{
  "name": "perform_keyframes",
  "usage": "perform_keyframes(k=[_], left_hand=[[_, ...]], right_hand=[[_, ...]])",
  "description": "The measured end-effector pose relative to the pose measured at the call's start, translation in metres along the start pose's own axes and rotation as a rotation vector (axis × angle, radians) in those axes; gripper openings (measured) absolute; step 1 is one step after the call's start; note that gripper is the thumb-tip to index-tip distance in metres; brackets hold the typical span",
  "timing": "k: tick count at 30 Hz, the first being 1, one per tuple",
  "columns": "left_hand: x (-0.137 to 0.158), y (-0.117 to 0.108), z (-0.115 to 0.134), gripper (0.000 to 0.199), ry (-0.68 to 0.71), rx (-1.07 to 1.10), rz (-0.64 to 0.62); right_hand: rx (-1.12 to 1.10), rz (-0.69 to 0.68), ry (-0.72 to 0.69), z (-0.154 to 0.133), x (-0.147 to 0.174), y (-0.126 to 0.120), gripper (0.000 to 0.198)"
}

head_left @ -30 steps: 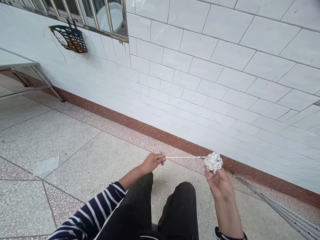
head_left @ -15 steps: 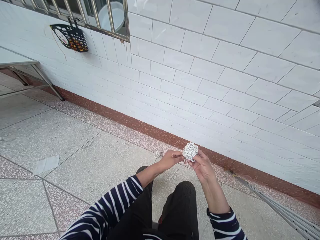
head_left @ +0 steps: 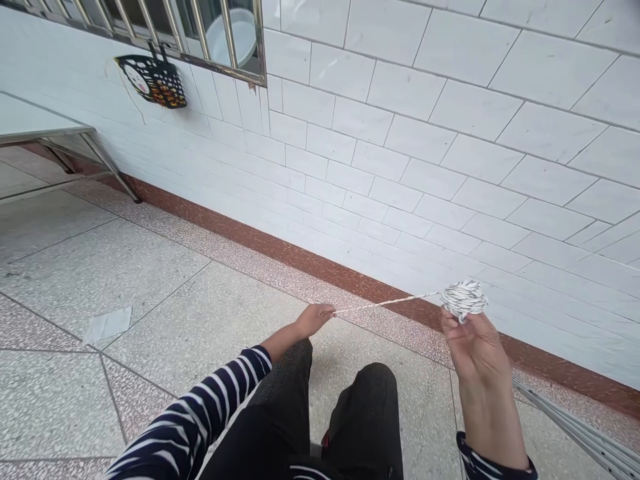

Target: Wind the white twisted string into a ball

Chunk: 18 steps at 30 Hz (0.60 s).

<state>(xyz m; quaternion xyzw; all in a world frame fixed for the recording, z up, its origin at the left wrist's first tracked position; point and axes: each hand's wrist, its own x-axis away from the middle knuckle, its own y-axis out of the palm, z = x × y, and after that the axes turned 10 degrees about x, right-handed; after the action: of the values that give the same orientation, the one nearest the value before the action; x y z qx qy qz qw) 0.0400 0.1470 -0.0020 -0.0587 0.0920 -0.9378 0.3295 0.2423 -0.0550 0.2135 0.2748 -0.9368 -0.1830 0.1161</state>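
A bundle of white rope with dark flecks [head_left: 464, 299] is gripped in my right hand [head_left: 475, 347], raised at the right in front of the wall base. From it a length of rope [head_left: 387, 303] runs out to the left, pulled nearly straight. My left hand [head_left: 314, 320] pinches this length near its end, above my left knee. The fingers of my right hand are partly hidden behind the bundle.
A white tiled wall [head_left: 390, 173] with a red-brown base strip rises ahead. A metal-legged table [head_left: 45, 127] stands at the left, and a black basket [head_left: 157, 80] hangs below the barred window. Paper [head_left: 109, 325] lies on the floor; grey metal bars [head_left: 575, 420] lie at the right.
My hands have moved apart: the right went right with the rope bundle, the left slightly left. A stretch of rope now spans between them. The small white ball on the floor is no longer visible.
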Motion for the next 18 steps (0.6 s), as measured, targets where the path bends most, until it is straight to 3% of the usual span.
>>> perform_keyframes(k=[4, 8, 11, 15, 18], left_hand=[[-0.006, -0.011, -0.001, 0.021, 0.018, 0.005, -0.034], [-0.004, -0.015, -0.012, 0.017, -0.072, 0.029, -0.061], [0.002, -0.019, -0.022, 0.023, -0.138, 0.096, -0.042], [0.006, -0.027, -0.027, 0.041, -0.170, 0.176, -0.009], [0.005, -0.038, -0.028, 0.041, -0.186, 0.163, -0.020]], right_hand=[[0.014, -0.027, -0.041, -0.012, 0.025, 0.004, 0.030], [0.048, -0.047, -0.148, -0.030, 0.038, 0.005, 0.022], [0.011, -0.035, -0.229, -0.040, 0.032, 0.002, 0.017], [0.007, 0.047, -0.207, -0.037, 0.015, -0.006, 0.020], [0.036, 0.109, -0.239, -0.035, 0.003, -0.019, 0.022]])
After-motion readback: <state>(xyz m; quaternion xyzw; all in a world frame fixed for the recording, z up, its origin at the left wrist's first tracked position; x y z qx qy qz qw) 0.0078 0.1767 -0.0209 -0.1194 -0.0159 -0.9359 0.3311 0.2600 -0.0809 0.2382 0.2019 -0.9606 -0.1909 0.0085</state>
